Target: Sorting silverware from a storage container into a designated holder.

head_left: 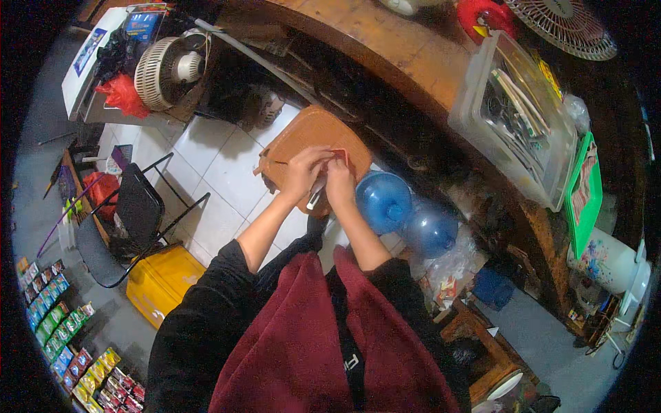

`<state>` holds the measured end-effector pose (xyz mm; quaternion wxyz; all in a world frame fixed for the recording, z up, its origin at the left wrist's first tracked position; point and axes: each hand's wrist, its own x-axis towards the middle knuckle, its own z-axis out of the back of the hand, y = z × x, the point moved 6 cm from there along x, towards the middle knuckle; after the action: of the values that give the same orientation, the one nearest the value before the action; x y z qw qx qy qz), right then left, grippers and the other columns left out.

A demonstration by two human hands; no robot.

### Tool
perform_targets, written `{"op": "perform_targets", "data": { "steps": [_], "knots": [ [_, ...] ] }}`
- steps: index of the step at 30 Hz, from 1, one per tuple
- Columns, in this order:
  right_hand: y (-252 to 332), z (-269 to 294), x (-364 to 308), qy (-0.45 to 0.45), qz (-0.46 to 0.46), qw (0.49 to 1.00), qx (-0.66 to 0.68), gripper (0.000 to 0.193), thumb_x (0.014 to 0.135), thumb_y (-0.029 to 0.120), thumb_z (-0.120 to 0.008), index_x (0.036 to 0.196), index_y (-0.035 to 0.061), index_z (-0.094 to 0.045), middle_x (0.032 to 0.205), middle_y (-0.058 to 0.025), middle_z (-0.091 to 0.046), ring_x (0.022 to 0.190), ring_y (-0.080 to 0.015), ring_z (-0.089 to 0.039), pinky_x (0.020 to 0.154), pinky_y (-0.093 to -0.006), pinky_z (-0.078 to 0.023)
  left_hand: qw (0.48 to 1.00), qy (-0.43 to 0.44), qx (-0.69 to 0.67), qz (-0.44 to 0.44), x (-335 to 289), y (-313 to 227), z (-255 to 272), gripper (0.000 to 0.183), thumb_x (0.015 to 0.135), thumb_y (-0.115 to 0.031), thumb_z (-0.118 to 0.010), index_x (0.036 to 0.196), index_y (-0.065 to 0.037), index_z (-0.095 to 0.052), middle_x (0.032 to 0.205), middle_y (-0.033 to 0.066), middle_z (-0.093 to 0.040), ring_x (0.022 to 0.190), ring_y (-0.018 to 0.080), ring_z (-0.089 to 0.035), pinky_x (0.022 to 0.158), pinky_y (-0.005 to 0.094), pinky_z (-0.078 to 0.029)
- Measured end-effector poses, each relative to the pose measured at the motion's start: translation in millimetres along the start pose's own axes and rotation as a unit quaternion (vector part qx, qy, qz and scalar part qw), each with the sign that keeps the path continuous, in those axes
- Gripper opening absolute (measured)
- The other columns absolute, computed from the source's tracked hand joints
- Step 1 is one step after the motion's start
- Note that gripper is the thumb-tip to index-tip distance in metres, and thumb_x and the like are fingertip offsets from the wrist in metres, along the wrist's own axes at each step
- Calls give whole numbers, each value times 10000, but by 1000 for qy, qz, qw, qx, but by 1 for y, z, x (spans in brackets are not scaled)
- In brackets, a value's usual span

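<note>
Both my hands meet over an orange-brown stool (pixel 292 138) with a rounded top. My left hand (pixel 303 171) has its fingers bent and reaching toward the right fingertips. Close against it, my right hand (pixel 339 183) is closed, its fingertips pinching a small red-edged piece (pixel 340 154). My fingers cover most of that piece, so its kind does not show. Between the two palms a slim white and dark object (pixel 315 197) sticks out downward; which hand grips it is hard to make out.
Two blue water jugs (pixel 384 203) stand right of the stool. A black folding chair (pixel 138 203) and yellow crate (pixel 164 281) are on the left. A wooden counter (pixel 385 34) curves across the far side, bearing a clear plastic bin (pixel 475 103). A fan (pixel 169 72) sits at the far left.
</note>
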<state>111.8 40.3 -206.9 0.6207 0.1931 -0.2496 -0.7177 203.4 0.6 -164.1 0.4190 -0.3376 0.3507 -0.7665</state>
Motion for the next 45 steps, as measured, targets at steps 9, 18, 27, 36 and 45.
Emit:
{"op": "perform_targets", "data": {
  "steps": [9, 18, 27, 36, 45],
  "knots": [
    [-5, -9, 12, 42, -56, 997, 20, 145, 823, 90, -494, 909, -20, -534, 847, -223, -583, 718, -368, -611, 619, -437, -508, 989, 50, -52, 126, 1, 22, 5, 208, 758, -39, -589, 957, -42, -646, 1112, 125, -583, 1044, 252, -547, 896, 338, -419],
    [-9, -9, 13, 17, -67, 995, 69, 154, 737, 8, -564, 884, -17, -528, 865, -215, -585, 834, -368, -573, 728, -426, -466, 993, -15, 24, 111, -9, 42, 16, 238, 821, -134, -546, 1030, -31, -597, 1142, 156, -546, 1084, 306, -498, 927, 366, -376],
    [16, 77, -1, -66, 6, 982, 178, 150, 758, -18, -542, 892, 15, -601, 898, -154, -612, 843, -307, -601, 732, -368, -483, 989, -26, -35, 143, 5, 23, 21, 262, 831, -151, -548, 1065, -34, -567, 1165, 150, -523, 1125, 308, -461, 967, 375, -336],
    [9, 392, 5, -448, 7, 894, -12, 93, 741, 36, -627, 831, 45, -650, 797, -71, -644, 644, -157, -575, 586, -244, -447, 952, -19, -74, -295, 148, -242, 29, 338, 704, 6, -592, 1029, -87, -606, 1160, 94, -552, 1090, 277, -509, 926, 349, -393],
    [-92, 391, 81, -136, -175, 949, -224, 187, 705, 222, -677, 860, 118, -665, 822, -109, -652, 800, -284, -621, 708, -369, -476, 838, 185, 470, -208, 229, -278, -102, 171, 824, -117, -508, 902, -55, -647, 919, 97, -648, 986, 244, -565, 942, 431, -326]
  ]
}}
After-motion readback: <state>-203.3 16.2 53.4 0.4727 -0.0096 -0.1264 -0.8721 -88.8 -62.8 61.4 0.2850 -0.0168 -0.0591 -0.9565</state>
